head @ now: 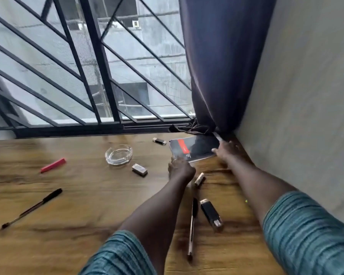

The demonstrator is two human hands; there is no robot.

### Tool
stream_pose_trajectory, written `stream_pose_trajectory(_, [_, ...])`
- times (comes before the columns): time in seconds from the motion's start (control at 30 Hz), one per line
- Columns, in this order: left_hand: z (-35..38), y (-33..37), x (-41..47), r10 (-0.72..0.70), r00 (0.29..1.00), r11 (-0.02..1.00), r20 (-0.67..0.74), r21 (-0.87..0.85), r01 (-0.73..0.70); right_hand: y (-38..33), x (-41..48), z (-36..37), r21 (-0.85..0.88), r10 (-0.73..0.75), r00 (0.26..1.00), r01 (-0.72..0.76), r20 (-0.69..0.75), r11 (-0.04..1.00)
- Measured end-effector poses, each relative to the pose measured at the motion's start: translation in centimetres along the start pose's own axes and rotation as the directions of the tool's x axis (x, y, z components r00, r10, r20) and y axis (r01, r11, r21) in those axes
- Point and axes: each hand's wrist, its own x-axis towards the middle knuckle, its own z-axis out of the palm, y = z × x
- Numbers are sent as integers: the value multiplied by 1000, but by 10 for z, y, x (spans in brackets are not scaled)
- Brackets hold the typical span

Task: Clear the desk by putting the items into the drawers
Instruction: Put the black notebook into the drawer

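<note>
Only the head cam to go on, and it's a bit smeary. Both hands are on the black notebook (195,148), the one with the red stripe. It lies flat on the desk (87,199) in the far right corner, its far edge right at the hem of the dark curtain (216,76), close to the wall (296,96).

My right hand (224,150) has the notebook's right edge. The thumb lies on the cover and the fingers run down the side, so I'd call that a grasp. My left hand (180,169) is at the near left corner with the knuckles bent and the fingertips touching the cover. Whether it's actually pinching the corner or just resting there, I can't tell, too much blur.

Other stuff, all relative to the notebook:
- small USB stick (159,141) just left of its far corner
- glass ashtray (118,155) further left
- little silver block (139,170) in front of the ashtray
- red stick-shaped thing (53,165) well off to the left
- stubby cylinder (199,179) just on the near side, between my forearms, touching nothing
- closer to me, a pen (192,225) and a black lighter-shaped thing (211,215) side by side, also between the arms
- second pen (32,208) far left and near

Behind the desk there's the barred window (87,76).
</note>
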Motion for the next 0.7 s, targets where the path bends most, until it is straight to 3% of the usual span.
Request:
stream_pose_trajectory(0.2, [20,-16,17,92,995,995,-47,28,-91,21,37,0,-13,35,996,-34,86,999])
stream_pose_trajectory(0.47, [29,-25,9,164,984,985,-73,60,-159,16,44,-6,294,187,982,-178,-2,939])
stream_pose_trajectory(0.53, [26,-25,8,150,988,987,-43,55,-148,11,44,-8,549,255,967,-228,28,804])
stream_pose_trajectory(0.6, [19,-25,5,138,990,989,-8,46,-137,6,39,-11,766,302,946,-280,119,579])
stream_pose_trajectory(0.7, [9,-25,-2,124,991,992,45,20,-125,-3,21,-15,835,278,908,-404,315,373])
